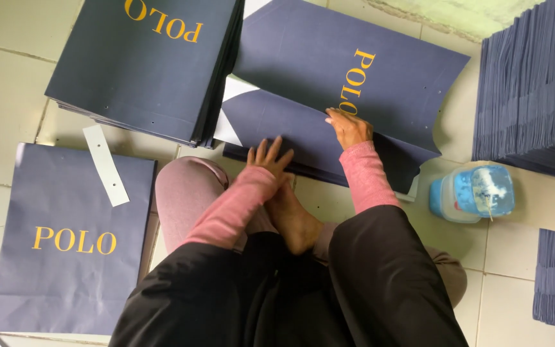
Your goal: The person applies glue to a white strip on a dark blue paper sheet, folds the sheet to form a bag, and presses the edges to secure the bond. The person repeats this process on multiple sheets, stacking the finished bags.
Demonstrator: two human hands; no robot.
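Head view: we sit on the tiled floor [8, 83], looking down at our lap and both hands.
Left hand [268, 156]: open, fingers spread, holding nothing; it rests flat on the near edge of the unfolded navy sheet [284, 125].
Right hand [348, 127]: fingers bent, pinching the edge of the top sheet [354, 64], which lifts slightly off the sheet below.
Sheets: both lie on the floor straight ahead of us, past our bare foot [293, 222]; the top one carries gold lettering.
Stack [146, 61]: more navy sheets piled at upper left, just beside the sheets we touch.
Bag [65, 238]: a finished navy bag lies flat to our left, well apart from the hands.
Strip [105, 165]: a white card strip lies across the bag's top edge.
Tub [473, 194]: a blue plastic tub stands to our right, near the right forearm.
Piles [534, 83]: tall navy stacks fill the right edge.
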